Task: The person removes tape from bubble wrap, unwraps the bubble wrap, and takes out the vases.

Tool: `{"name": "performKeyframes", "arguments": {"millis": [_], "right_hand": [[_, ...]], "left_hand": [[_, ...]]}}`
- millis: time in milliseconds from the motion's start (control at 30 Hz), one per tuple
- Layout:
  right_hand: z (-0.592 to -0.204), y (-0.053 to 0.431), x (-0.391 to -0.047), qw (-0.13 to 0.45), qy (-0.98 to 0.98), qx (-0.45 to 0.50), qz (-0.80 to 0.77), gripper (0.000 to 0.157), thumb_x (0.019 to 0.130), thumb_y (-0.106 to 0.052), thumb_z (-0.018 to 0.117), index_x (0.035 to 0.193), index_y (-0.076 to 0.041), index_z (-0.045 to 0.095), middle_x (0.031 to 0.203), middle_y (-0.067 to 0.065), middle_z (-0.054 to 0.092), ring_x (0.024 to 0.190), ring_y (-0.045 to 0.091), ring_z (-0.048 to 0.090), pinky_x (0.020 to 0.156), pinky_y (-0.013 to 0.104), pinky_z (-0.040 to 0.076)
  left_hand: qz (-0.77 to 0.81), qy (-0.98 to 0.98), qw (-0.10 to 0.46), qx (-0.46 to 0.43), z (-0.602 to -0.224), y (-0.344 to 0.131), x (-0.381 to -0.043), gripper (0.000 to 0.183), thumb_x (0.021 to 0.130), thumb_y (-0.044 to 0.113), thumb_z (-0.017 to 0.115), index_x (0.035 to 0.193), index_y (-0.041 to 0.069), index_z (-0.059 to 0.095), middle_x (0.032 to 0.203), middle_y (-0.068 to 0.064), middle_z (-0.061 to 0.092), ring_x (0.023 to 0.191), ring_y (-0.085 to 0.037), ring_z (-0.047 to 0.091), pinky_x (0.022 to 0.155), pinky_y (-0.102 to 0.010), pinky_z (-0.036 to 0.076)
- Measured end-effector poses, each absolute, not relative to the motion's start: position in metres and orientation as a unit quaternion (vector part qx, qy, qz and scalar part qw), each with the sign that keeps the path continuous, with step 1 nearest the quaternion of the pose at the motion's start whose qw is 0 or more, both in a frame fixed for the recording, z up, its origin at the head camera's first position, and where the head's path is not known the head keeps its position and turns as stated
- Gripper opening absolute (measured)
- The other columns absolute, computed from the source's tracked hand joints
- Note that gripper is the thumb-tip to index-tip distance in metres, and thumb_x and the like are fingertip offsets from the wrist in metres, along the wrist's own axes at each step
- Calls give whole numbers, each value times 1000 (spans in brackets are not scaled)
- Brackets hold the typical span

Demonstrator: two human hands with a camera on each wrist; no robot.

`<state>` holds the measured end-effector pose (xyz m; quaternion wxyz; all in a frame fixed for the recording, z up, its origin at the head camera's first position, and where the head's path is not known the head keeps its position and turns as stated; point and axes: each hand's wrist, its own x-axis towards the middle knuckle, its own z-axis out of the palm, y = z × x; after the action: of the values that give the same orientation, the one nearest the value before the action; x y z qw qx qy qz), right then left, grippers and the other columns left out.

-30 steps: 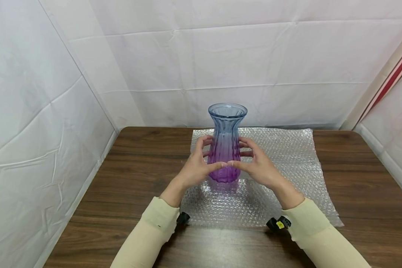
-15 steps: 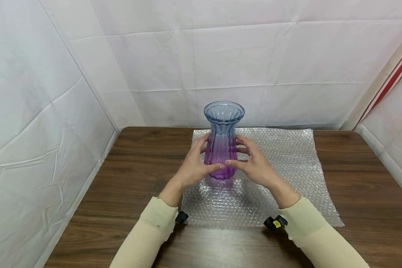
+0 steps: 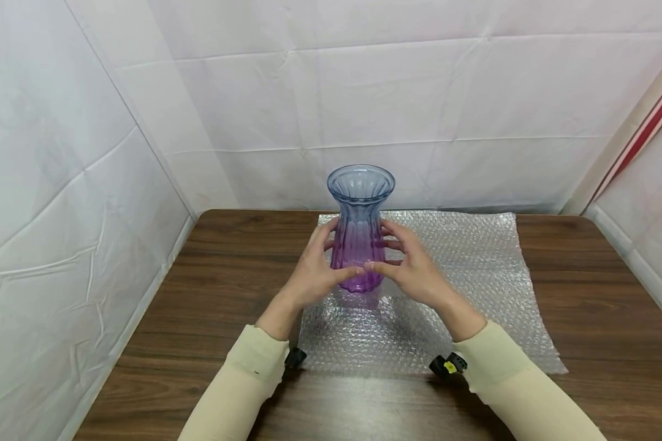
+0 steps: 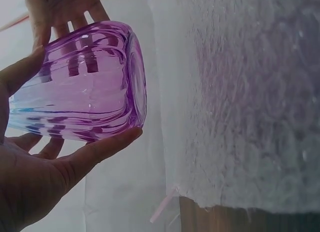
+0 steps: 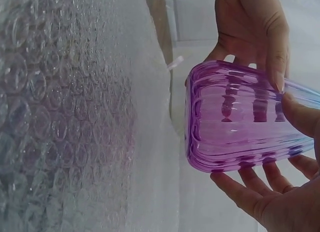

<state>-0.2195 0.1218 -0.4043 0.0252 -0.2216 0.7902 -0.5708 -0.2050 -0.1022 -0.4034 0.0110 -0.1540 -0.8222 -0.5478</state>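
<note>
A ribbed glass vase [image 3: 358, 239], blue at its flared rim and purple toward its base, is held upright between both hands. My left hand [image 3: 311, 272] grips it from the left and my right hand [image 3: 419, 272] from the right, thumbs across the front and fingers curled round the sides. In both wrist views the purple base of the vase [image 4: 90, 86] is raised, with a gap between it and the bubble wrap [image 5: 65, 111]. The fingers of each hand show through the glass in the wrist views.
A sheet of bubble wrap [image 3: 474, 294] lies flat on the dark wooden table [image 3: 209, 294], below and right of the vase. White cloth walls [image 3: 243, 98] enclose the back and sides, with a red stripe [image 3: 648, 131] at the right. Black wrist cameras [image 3: 448, 365] sit under the cuffs.
Both hands have moved the vase a little to the left and slightly away, keeping it upright. The bubble wrap has stayed in place.
</note>
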Motion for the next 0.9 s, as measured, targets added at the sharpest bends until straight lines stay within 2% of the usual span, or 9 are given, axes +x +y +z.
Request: {"name": "performKeyframes", "arguments": {"millis": [167, 400, 633, 900], "right_hand": [[-408, 118, -223, 23, 788, -230, -570, 85, 90, -7, 80, 162, -13, 35, 150, 20, 42, 136, 49, 51, 105, 56, 54], [-410, 113, -224, 27, 803, -224, -551, 89, 93, -16, 79, 166, -18, 27, 154, 18, 38, 133, 46, 54, 103, 51, 56], [-408, 108, -226, 24, 809, -225, -542, 89, 92, -18, 80, 165, -19, 28, 156, 16, 39, 128, 42, 58, 100, 47, 59], [-407, 102, -229, 21, 810, -232, -538, 88, 92, -15, 79, 165, -17, 30, 154, 16, 42, 129, 43, 58, 96, 46, 60]], "left_hand": [[-550, -822, 17, -147, -404, -105, -205, 105, 80, 19, 92, 163, 18, 27, 159, -6, 38, 143, -40, 48, 109, -59, 50], [-544, -828, 18, -134, -405, -109, -206, 103, 83, 22, 90, 163, 16, 26, 157, -7, 38, 145, -42, 45, 111, -61, 47], [-541, -832, 21, -124, -405, -113, -207, 105, 82, 22, 90, 164, 15, 25, 160, -9, 36, 144, -43, 45, 111, -60, 48], [-545, -829, 30, -122, -406, -118, -209, 102, 83, 20, 89, 164, 14, 26, 156, -9, 39, 143, -43, 46, 112, -58, 48]]}}
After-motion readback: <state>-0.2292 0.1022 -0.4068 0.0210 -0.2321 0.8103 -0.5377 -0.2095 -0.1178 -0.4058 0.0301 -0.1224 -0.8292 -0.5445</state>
